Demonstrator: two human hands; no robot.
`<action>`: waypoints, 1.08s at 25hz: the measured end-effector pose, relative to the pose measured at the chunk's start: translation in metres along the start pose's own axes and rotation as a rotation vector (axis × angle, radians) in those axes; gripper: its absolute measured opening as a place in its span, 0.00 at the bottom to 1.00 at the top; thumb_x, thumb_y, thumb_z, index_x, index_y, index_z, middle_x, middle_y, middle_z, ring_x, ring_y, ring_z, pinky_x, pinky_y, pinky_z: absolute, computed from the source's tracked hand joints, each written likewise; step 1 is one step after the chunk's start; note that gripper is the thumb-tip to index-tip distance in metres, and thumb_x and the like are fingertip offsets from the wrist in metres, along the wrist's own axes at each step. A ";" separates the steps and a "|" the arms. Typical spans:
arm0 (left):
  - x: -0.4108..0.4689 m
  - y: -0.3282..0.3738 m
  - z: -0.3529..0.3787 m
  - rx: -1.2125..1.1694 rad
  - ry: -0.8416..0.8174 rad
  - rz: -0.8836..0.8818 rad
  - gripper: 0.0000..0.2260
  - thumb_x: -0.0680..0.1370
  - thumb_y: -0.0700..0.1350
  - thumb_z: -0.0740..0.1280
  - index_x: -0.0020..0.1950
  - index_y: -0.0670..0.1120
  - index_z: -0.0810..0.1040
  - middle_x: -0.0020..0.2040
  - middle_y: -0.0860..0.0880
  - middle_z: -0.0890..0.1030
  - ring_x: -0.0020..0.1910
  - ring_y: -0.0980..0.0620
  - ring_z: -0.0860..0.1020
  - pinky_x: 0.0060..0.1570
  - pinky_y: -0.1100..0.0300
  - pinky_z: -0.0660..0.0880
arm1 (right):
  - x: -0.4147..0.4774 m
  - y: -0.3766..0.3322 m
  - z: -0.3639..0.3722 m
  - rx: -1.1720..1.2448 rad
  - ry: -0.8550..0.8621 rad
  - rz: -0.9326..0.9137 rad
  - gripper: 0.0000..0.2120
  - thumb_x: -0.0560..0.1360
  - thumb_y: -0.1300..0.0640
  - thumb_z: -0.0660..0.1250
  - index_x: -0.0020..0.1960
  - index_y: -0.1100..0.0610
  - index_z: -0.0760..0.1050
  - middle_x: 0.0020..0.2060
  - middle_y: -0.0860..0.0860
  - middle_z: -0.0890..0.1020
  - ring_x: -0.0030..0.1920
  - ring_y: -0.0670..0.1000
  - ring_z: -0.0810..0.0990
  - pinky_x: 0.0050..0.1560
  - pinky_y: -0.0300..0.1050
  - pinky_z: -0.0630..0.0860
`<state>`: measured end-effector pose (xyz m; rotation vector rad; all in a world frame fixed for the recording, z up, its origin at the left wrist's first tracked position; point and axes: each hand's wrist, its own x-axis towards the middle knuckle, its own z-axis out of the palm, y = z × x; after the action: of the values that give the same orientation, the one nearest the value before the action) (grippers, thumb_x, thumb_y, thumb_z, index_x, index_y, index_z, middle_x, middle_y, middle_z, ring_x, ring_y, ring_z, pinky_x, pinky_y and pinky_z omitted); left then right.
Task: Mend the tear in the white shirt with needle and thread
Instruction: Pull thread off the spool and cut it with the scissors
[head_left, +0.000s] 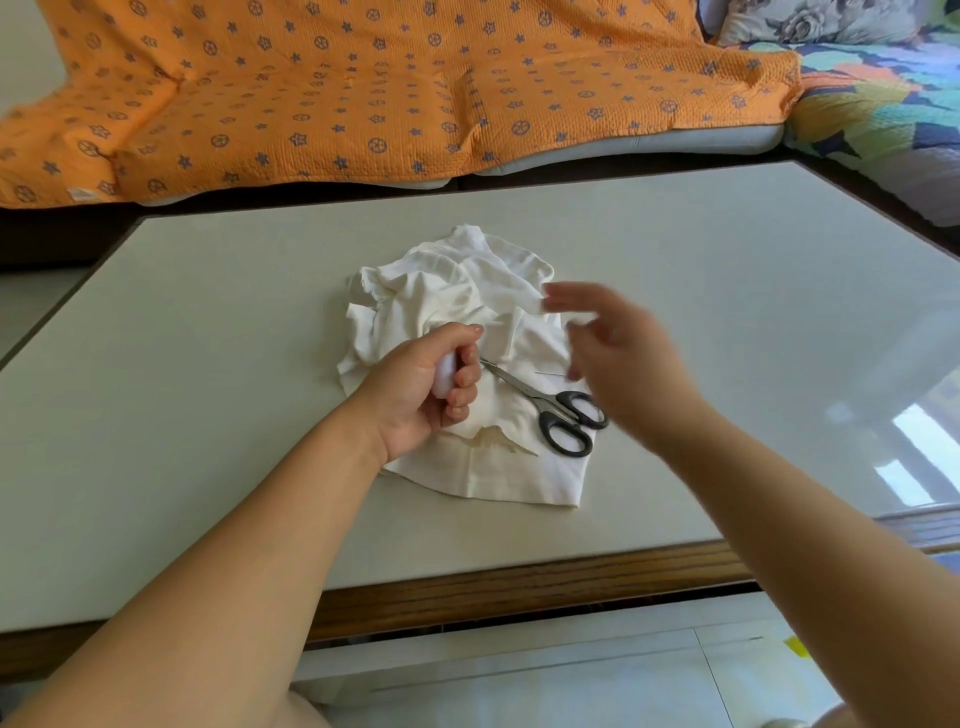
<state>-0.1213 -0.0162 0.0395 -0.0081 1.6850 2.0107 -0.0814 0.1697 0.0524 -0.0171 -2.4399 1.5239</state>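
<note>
You have no text, number or brand here that can be read; the orange blanket ahead of you bears a repeated blue print of stars and wheel-like emblems, with a few letter-like marks among them too small to make out; a pale tag at its near left hem is blurred; the white shirt shows you no legible label.

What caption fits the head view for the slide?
Left hand grips a small white object over the crumpled white shirt; blurred right hand hovers above black-handled scissors.
</note>
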 end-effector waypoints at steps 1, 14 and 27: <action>-0.001 0.000 0.003 -0.011 -0.038 -0.002 0.15 0.80 0.48 0.61 0.33 0.49 0.69 0.27 0.52 0.67 0.24 0.56 0.63 0.26 0.65 0.61 | -0.007 -0.005 0.012 0.115 -0.220 0.056 0.27 0.75 0.70 0.57 0.68 0.49 0.71 0.60 0.45 0.79 0.34 0.43 0.79 0.37 0.35 0.75; 0.003 -0.002 -0.013 -0.250 0.043 -0.089 0.10 0.77 0.49 0.67 0.37 0.50 0.71 0.30 0.54 0.69 0.26 0.58 0.66 0.23 0.69 0.66 | 0.005 0.015 -0.019 -0.276 -0.051 0.157 0.08 0.77 0.60 0.64 0.43 0.55 0.81 0.31 0.51 0.82 0.26 0.45 0.78 0.26 0.29 0.69; -0.002 -0.003 0.007 -0.082 -0.001 -0.089 0.11 0.79 0.50 0.66 0.37 0.49 0.73 0.31 0.52 0.72 0.23 0.59 0.66 0.23 0.68 0.64 | -0.011 0.000 -0.002 -0.431 -0.059 -0.124 0.28 0.77 0.63 0.60 0.75 0.48 0.62 0.58 0.42 0.73 0.41 0.43 0.77 0.44 0.38 0.70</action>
<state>-0.1158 -0.0104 0.0387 -0.1093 1.5725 2.0112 -0.0702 0.1692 0.0508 0.0964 -2.7107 0.9388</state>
